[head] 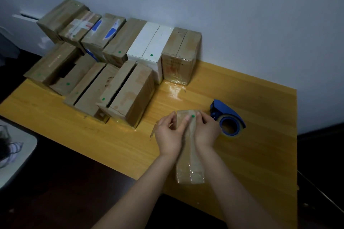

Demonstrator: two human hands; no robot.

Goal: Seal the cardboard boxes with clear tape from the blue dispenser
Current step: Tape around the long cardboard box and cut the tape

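Several boxes (128,95) left of the dispenser (228,119) gape unsealed, so much seems left. Just left of it, left hand (168,135) and right hand (205,132) hold a taped box (189,165), each grip closed round it.

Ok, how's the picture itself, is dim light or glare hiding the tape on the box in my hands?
Head view: dim overall, near black at the lower left. Head view: glare off the tape on the box actually shows it, wrinkled at the near end. Head view: the wide lens bends the table edges.
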